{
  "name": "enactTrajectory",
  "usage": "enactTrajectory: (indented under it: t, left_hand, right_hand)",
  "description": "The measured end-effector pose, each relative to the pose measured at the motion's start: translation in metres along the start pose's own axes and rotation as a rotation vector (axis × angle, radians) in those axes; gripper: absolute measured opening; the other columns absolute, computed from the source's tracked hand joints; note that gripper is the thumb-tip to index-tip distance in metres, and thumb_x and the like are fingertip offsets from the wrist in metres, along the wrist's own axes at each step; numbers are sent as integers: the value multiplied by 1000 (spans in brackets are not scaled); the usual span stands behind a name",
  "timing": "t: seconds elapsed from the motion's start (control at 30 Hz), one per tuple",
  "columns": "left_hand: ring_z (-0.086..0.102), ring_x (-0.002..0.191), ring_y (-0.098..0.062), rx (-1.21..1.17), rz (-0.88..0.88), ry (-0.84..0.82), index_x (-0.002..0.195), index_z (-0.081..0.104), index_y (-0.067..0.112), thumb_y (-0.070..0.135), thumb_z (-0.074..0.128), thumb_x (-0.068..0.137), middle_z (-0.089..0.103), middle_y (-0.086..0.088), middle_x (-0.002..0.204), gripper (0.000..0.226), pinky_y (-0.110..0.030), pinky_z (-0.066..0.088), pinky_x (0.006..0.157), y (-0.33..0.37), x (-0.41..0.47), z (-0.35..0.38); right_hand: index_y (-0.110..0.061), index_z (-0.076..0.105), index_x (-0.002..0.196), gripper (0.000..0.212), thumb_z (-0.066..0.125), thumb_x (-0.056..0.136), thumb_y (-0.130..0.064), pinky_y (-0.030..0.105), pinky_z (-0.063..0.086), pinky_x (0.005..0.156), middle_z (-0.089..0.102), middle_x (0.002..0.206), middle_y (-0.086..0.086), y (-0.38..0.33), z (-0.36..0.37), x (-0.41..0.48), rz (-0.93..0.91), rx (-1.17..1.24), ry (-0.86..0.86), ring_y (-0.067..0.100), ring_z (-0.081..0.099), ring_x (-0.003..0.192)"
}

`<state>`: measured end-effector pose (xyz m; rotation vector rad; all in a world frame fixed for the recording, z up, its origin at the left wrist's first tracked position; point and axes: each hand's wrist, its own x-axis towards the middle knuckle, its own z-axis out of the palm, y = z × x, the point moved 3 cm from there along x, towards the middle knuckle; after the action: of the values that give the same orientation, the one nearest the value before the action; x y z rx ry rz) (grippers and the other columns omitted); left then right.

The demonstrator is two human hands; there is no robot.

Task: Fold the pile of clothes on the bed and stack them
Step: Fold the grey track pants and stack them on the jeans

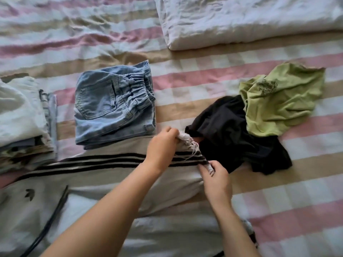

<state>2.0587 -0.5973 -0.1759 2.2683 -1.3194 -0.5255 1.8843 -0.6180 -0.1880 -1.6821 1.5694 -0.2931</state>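
Observation:
Grey track trousers point(92, 182) with three black side stripes lie flat across the near part of the bed, leg end to the right. My left hand point(163, 143) pinches the far corner of the leg cuff. My right hand point(215, 177) grips the near corner of the same cuff. Folded light-blue denim point(113, 104) lies beyond the trousers. A stack of folded clothes point(22, 123) sits at the left edge. A crumpled black garment point(235, 134) and a crumpled green T-shirt point(282, 101) lie unfolded to the right.
The bed sheet point(278, 210) has pink, beige and white stripes. A white folded duvet point(250, 21) lies at the back right. A black drawstring point(55, 216) lies over the trousers near the left.

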Motion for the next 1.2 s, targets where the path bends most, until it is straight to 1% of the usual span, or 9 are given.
enactTrajectory:
  t: [0.13, 0.37, 0.47, 0.6, 0.77, 0.87, 0.97, 1.1, 1.2]
  left_hand:
    - [56, 70, -35, -148, 195, 90, 85, 58, 2, 15, 47, 83, 58, -15, 88, 18, -41, 45, 56, 49, 12, 15]
    - [50, 113, -30, -151, 199, -56, 127, 48, 0, -5, 47, 85, 49, -16, 126, 43, -36, 43, 94, 52, 26, 60]
    - [51, 117, -29, -181, 242, -5, 131, 46, 2, -8, 49, 82, 47, -15, 133, 50, -35, 44, 93, 39, 9, 36]
    - [58, 100, -33, -163, 185, 136, 114, 59, -3, -13, 52, 77, 59, -19, 111, 39, -38, 50, 84, 1, -14, -7]
    - [44, 122, -28, 54, 65, -52, 133, 45, 6, -6, 49, 83, 48, -11, 134, 53, -39, 43, 95, -33, -19, -9]
    - [43, 122, -25, 224, 124, -78, 137, 41, 15, -3, 50, 81, 47, -4, 135, 59, -41, 42, 90, -40, -22, -4]
    - [59, 98, -33, 262, 99, 58, 113, 63, 11, -3, 66, 69, 63, -11, 106, 46, -43, 49, 71, -52, -36, -14]
    - [44, 118, -30, 328, -301, 9, 124, 49, 13, 22, 61, 83, 49, -9, 127, 43, -43, 33, 95, -84, -50, -14]
    - [47, 116, -26, 316, -371, 24, 123, 47, 16, 30, 58, 87, 55, -6, 122, 40, -39, 29, 93, -89, -52, -16]
  right_hand:
    - [-12, 63, 87, 11, 60, 87, -23, 33, 38, 65, 62, 87, 8, 17, -43, 12, -26, -19, 247, 28, 56, 84]
    - [-7, 62, 102, 29, 71, 76, -17, 41, 42, 74, 59, 99, 17, 30, -55, 35, -84, -309, 341, 37, 51, 94]
    - [-5, 60, 103, 34, 74, 73, -12, 40, 39, 80, 56, 97, 17, 6, -50, 31, -334, -273, 418, 37, 51, 90]
    - [-7, 66, 101, 27, 68, 76, -15, 37, 40, 82, 61, 100, 14, -41, -27, 33, -654, -308, 244, 35, 55, 91]
    - [-20, 49, 131, 50, 64, 84, -24, 40, 34, 97, 49, 131, 4, -58, -7, 68, -499, -670, 9, 27, 39, 121]
    - [-27, 54, 122, 37, 57, 85, -23, 34, 30, 90, 55, 117, -1, -56, -12, 87, -494, -811, -65, 22, 42, 111]
    - [-27, 66, 104, 25, 58, 82, -20, 34, 29, 81, 61, 99, -2, -62, -24, 93, -540, -799, -62, 23, 48, 99]
    - [-25, 70, 100, 22, 60, 82, -17, 33, 29, 78, 66, 92, -1, -58, -37, 92, -536, -713, -114, 23, 49, 94]
    - [-22, 71, 100, 23, 61, 81, -13, 36, 32, 81, 69, 92, 2, -56, -41, 85, -530, -633, -124, 26, 51, 95]
